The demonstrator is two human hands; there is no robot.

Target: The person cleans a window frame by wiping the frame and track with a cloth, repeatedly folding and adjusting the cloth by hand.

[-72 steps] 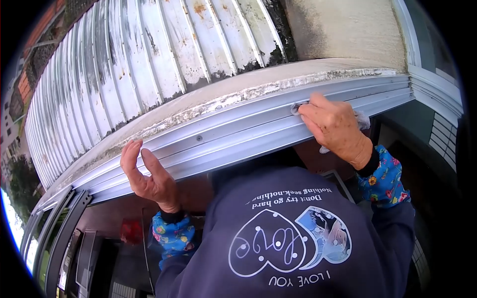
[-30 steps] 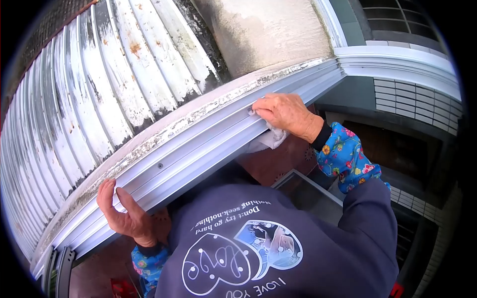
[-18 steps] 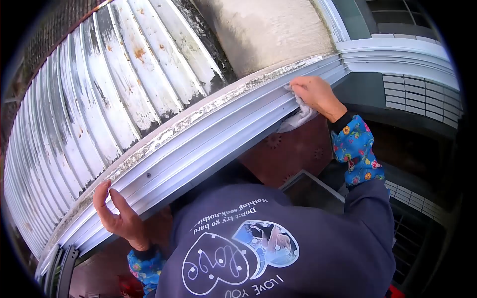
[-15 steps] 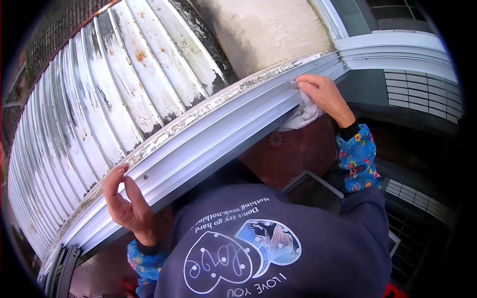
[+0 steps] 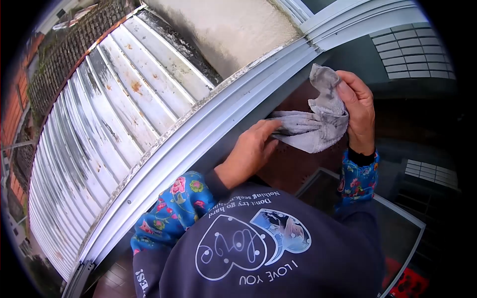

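Note:
A grey-white cleaning rag point(image 5: 323, 124), smudged with dark stains, is stretched between my two hands in front of my chest. My right hand point(image 5: 358, 109) grips its upper right part, thumb pressed on the cloth. The fingers of my left hand point(image 5: 251, 151) pinch the rag's left end. Just beyond my hands runs the white metal window track point(image 5: 213, 116), its long grooves slanting from lower left to upper right. Neither hand touches the track.
Past the track lies a ribbed metal roof point(image 5: 104, 129) with rust and dark stains, beside a concrete wall point(image 5: 223, 30). At upper right the frame meets a tiled wall point(image 5: 412, 52). A framed screen panel point(image 5: 397, 218) stands behind my right arm.
My right hand has lifted the rag off the window track. My left hand has left the track's lower end and moved right to take hold of the rag. The view has shifted slightly.

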